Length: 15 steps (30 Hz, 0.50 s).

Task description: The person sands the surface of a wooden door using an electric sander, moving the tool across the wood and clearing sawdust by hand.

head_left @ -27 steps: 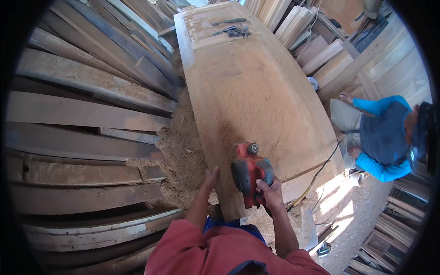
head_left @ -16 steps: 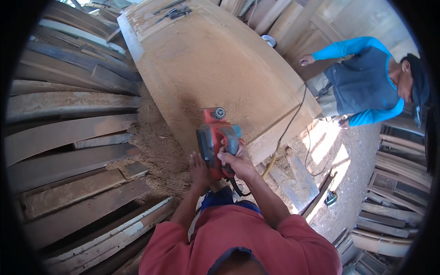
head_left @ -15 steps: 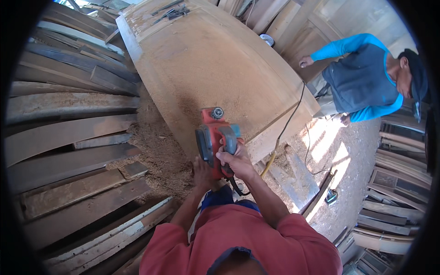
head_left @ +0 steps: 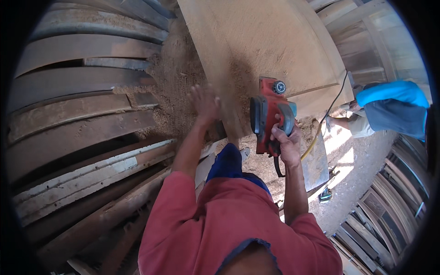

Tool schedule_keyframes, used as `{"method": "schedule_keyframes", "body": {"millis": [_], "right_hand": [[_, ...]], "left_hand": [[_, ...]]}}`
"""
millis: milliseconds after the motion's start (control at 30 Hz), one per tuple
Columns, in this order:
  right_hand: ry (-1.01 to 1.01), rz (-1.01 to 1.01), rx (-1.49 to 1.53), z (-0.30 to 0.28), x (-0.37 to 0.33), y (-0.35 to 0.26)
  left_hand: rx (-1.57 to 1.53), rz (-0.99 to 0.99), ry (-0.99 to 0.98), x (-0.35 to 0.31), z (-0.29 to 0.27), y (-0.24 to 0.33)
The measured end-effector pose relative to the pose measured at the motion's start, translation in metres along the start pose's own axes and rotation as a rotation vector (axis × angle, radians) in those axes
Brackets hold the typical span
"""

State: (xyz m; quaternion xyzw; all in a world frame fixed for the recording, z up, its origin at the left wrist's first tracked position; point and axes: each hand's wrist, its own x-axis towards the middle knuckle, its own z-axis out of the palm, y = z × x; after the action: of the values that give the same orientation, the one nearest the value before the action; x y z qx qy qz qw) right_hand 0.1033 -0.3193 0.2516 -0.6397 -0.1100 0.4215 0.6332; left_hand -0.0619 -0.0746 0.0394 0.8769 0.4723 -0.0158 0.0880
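Note:
A red electric hand planer (head_left: 269, 114) with a grey handle rests at the near end of a wide pale wooden board (head_left: 266, 41). My right hand (head_left: 285, 143) grips its handle from behind. My left hand (head_left: 205, 103) is open with fingers spread, blurred, over the board's left edge beside the planer. A thin cord (head_left: 326, 112) runs from the planer to the right, across the board's corner.
Grey weathered planks (head_left: 82, 101) are stacked on the left. Sawdust (head_left: 176, 78) is heaped between them and the board. Another person in a blue top (head_left: 389, 110) bends at the right. More planks (head_left: 389, 201) lean at the lower right.
My left hand has come off the planer and swung out to the left, open. The view has shifted nearer to the board's end, and the other person now appears lower at the right.

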Motion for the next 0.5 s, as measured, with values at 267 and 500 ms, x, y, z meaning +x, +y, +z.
{"method": "schedule_keyframes", "body": {"millis": [267, 500], "right_hand": [[0.000, 0.033, -0.263, -0.029, -0.016, 0.045], [-0.052, 0.057, -0.235, -0.025, -0.035, 0.041]], "left_hand": [[-0.075, 0.622, -0.199, -0.077, 0.029, 0.033], [-0.265, 0.754, -0.185, -0.093, 0.021, 0.042]]}}
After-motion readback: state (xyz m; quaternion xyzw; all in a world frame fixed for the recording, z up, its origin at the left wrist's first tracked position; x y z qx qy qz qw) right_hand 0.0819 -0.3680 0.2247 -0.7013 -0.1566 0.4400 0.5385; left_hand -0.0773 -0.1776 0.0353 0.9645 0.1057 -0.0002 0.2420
